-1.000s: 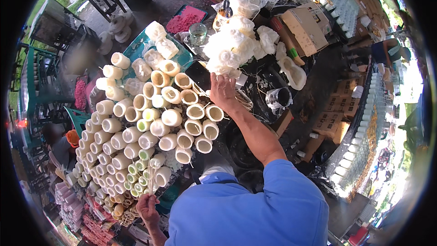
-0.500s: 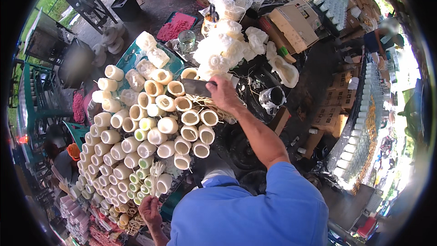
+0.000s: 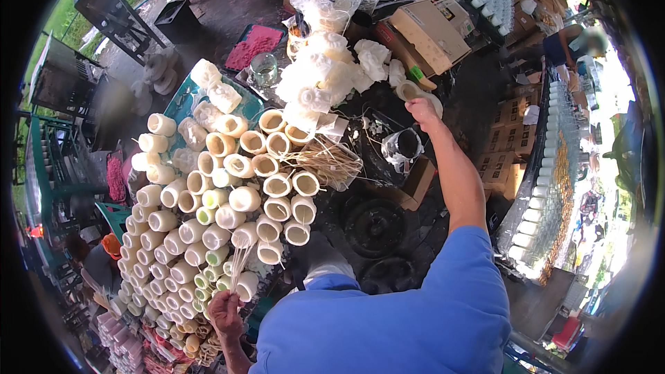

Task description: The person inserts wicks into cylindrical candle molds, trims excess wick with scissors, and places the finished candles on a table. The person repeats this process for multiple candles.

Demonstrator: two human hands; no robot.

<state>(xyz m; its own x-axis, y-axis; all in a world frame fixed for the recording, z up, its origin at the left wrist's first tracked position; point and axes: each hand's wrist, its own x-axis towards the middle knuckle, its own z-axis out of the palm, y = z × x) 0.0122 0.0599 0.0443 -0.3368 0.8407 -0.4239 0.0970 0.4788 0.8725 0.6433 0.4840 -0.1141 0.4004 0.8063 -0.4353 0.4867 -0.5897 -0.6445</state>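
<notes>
My left hand [image 3: 226, 313] is closed round a small bundle of thin pale wicks [image 3: 240, 266], which fan upward over cream candle cups. My right hand [image 3: 421, 112] reaches far to the right, its fingers bent over the near edge of a hollow cream wax-like piece [image 3: 407, 90]; its fingertips are partly hidden. Many hollow cream candle cups [image 3: 244, 199], a few greenish inside, lie on their sides in a wide stack at the left. Beside their upper right edge is a loose pile of straw-coloured wicks [image 3: 325, 159].
White carved-looking pieces [image 3: 315, 76] are heaped at the far middle, near a clear glass [image 3: 264, 69] and a tray of pink material [image 3: 256, 45]. A cardboard box [image 3: 433, 31] and a dark-mouthed container [image 3: 402, 147] lie rightward. Glass rows [image 3: 533, 208] line the right.
My right hand has left the wick pile, where it held a dark flat blade-like thing, and moved right to the hollow cream piece. My left hand still holds the wicks.
</notes>
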